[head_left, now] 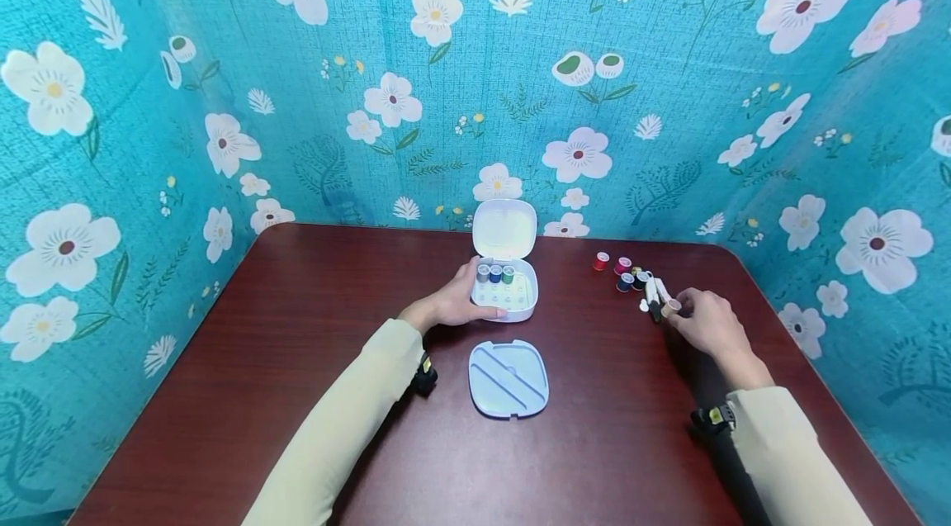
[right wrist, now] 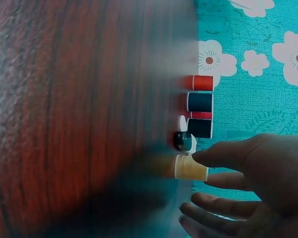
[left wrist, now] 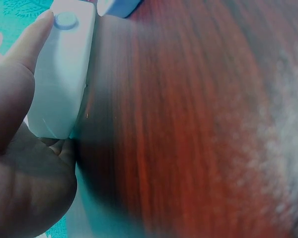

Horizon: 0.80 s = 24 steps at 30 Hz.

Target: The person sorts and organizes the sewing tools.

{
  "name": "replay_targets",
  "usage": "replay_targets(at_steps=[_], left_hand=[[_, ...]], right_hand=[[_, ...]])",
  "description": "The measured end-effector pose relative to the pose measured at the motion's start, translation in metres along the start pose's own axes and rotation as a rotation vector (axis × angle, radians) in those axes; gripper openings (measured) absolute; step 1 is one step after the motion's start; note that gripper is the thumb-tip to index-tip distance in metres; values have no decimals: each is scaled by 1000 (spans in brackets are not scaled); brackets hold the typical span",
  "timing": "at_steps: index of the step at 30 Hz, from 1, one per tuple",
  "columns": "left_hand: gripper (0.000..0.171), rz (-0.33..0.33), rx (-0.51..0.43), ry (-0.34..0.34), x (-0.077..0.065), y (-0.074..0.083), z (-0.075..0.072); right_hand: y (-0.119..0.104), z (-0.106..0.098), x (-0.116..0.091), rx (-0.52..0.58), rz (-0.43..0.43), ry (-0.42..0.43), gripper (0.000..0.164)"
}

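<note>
My left hand (head_left: 456, 299) holds a white sewing box (head_left: 520, 315) by its left side, the thumb along the front wall by a round button (left wrist: 66, 21). The box's lid (head_left: 504, 229) stands raised at the back. Inside sit a grey, a blue and a green thread spool (head_left: 508, 274) in one row, with bare pegs in front. At the right, my right hand (head_left: 709, 324) pinches a tan thread spool (right wrist: 191, 167) between thumb and index finger. The other fingers spread below it in the right wrist view.
A pale divided tray (head_left: 508, 379) lies in front of the box. Left of the right hand are a red spool (head_left: 601, 261), a pink spool (head_left: 622, 265), dark spools (head_left: 626, 282) and a white-and-black tool (head_left: 654, 299). A flowered curtain (head_left: 446, 97) hangs behind the table (head_left: 334, 270).
</note>
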<state>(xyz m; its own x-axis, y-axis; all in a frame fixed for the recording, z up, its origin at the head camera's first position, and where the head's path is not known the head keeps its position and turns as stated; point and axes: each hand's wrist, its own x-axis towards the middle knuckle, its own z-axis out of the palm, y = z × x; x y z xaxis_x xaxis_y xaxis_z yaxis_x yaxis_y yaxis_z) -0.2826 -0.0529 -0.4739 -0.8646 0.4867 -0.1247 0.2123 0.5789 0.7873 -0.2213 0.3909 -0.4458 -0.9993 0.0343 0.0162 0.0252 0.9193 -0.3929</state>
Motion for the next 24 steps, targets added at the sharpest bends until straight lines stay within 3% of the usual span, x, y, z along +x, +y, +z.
replay_targets(at_steps=[10, 24], left_hand=[[123, 11, 1, 11, 1, 0, 1], [123, 24, 5, 7, 0, 1, 2]], right_hand=[[5, 5, 0, 30, -7, 11, 42], [9, 11, 6, 89, -24, 115, 30]])
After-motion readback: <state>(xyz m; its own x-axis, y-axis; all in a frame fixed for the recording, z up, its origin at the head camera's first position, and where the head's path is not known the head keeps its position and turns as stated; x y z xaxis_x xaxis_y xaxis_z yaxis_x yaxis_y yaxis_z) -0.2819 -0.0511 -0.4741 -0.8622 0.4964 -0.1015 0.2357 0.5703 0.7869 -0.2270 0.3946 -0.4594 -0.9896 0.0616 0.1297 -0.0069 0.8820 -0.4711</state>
